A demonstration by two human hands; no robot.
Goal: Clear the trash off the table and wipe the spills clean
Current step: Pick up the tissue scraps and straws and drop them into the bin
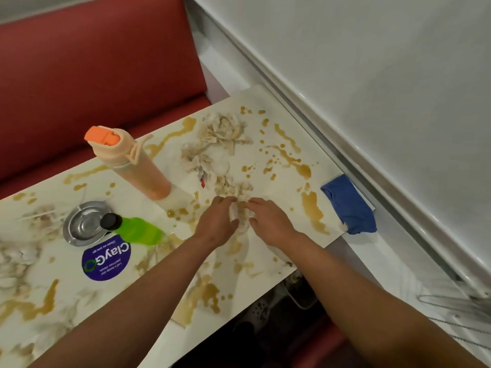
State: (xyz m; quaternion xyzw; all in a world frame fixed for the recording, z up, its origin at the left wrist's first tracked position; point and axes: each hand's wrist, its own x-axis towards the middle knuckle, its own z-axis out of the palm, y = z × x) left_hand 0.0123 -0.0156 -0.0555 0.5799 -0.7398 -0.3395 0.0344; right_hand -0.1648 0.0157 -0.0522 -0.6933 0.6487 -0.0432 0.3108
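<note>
While both hands gather trash, left hand (216, 224) and right hand (268, 221) cup small crumpled napkin (240, 212) between them on worktop (276, 181); fingers curl against it, grip narrow. More stained napkins (223, 131) just beyond fingertips, brown spills (312, 211) right of right hand, blue cloth (350, 205) further right. Advice: bunch wads together, lift without dragging through spills, wipe after.
</note>
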